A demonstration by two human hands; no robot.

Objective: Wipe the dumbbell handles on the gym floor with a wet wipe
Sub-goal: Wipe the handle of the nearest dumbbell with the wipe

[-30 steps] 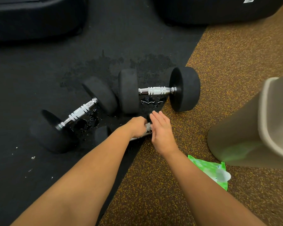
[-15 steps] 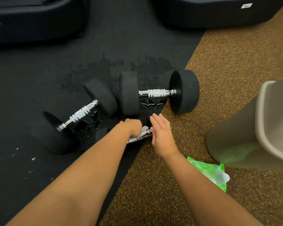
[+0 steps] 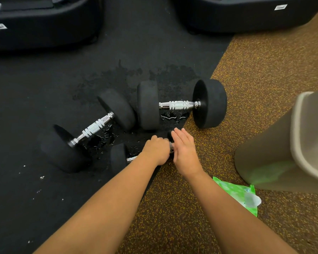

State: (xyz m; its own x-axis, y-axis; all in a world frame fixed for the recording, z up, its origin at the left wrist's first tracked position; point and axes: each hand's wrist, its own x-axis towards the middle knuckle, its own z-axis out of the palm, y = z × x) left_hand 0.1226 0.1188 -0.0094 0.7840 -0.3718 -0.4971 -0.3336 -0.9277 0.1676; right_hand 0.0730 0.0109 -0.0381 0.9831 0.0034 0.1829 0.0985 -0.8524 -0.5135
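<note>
Near dumbbell (image 3: pixel 117 158) lies on the black gym floor (image 3: pixel 26 208) by the mat edge, long axis lower-left to upper-right, right end hidden behind the hands. Left hand (image 3: pixel 156 149) grip closed round the handle (image 3: pixel 131 158); right hand (image 3: pixel 184 151) grip open, fingers straight, against the right end. Since half a second ago the left hand has slid right, covering the handle stretch then showing between the hands.

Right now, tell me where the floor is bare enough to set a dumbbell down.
Free: the black mat left of the left dumbbell, and the brown floor between the far dumbbell and the bin. Crowded: around the left hand and right hand at the near dumbbell, and by the wipes pack.
</note>
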